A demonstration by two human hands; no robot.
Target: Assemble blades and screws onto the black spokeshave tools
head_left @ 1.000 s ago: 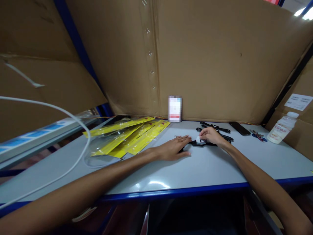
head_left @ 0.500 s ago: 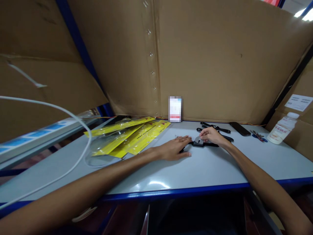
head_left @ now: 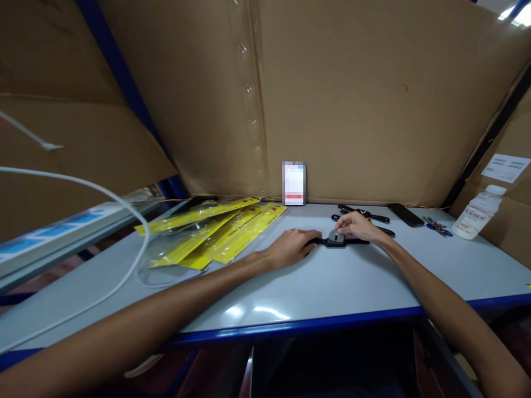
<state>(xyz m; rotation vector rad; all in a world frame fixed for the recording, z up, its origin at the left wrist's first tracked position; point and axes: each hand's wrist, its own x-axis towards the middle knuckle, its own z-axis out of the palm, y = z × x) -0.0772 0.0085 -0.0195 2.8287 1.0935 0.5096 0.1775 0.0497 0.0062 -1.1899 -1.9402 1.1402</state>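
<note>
A black spokeshave (head_left: 336, 243) lies on the grey tabletop, its two handles pointing left and right. My left hand (head_left: 292, 246) is closed around its left handle, palm down. At the middle of the tool a grey slotted blade plate (head_left: 336, 236) is tilted up. My right hand (head_left: 352, 225) pinches the top of this plate between thumb and fingers; its wrist partly covers the view towards the right handle. Just behind my right hand lie more black spokeshaves (head_left: 375, 217), partly hidden by it.
Yellow cards with clear plastic packaging (head_left: 219, 232) are piled to the left. A pixelated upright device (head_left: 293, 183) leans on the cardboard wall (head_left: 332, 99). To the right are a dark phone (head_left: 405, 214), keys (head_left: 437, 225) and a bottle (head_left: 477, 215). A white cable (head_left: 136, 204) loops across the left.
My left hand's fingers have gone from lying spread to curling around the handle. The grey plate appears more upright in my right hand. The view has shifted slightly.
</note>
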